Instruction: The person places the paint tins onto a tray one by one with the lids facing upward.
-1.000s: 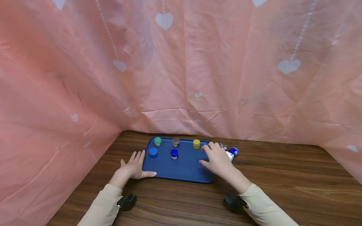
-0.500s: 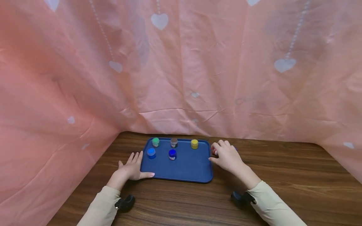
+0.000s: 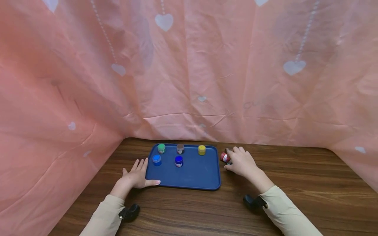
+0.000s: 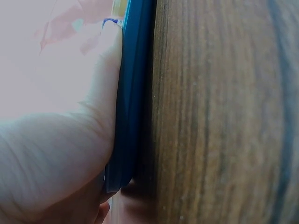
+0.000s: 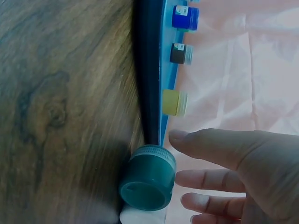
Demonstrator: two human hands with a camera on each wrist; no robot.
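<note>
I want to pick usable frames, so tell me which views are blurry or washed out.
Head view: sharp, evenly lit, corners bowed. Left wrist view: the left hand is overexposed and soft against the blue tray. Right wrist view: the teal jar is slightly blurred, the curtain behind it bleached.

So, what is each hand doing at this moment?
Left hand: open, thumb resting on the dark blue plastic tray.
Right hand: over small jars; grip cannot be told.

Two bare hands, the left hand (image 3: 136,177) and the right hand (image 3: 241,162), extend from long, close-fitting cream sleeves (image 3: 103,218). A small black camera unit (image 3: 129,212) is strapped under each wrist, just behind the cuff.
</note>
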